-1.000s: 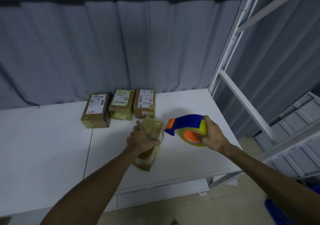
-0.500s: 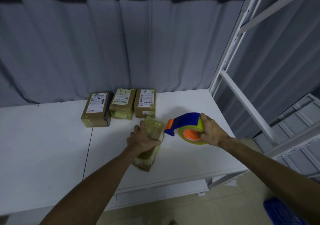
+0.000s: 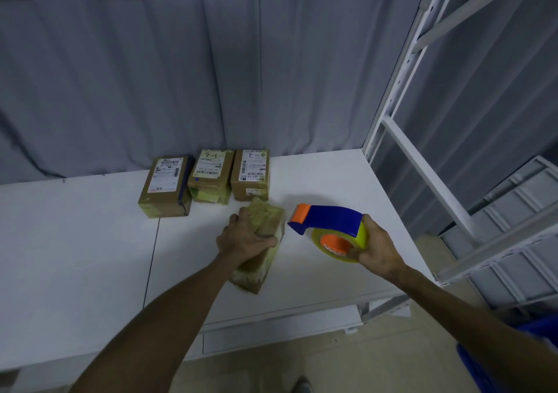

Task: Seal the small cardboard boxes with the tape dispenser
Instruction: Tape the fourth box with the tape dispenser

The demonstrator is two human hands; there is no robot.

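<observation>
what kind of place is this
Likely a parcel packing or stock room: white metal racking, three labelled cardboard boxes in a row, and a tape dispenser in the right hand.

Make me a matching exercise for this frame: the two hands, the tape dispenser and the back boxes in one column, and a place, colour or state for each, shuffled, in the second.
Column 1
1. left hand
2. right hand
3. tape dispenser
4. three labelled boxes

Column 2
A. in a row by the curtain, untouched
B. grips the front box
C. blue body, orange tip, clear of every box
D. wrapped round the yellow tape roll end

Pairs: 1-B, 2-D, 3-C, 4-A
</observation>
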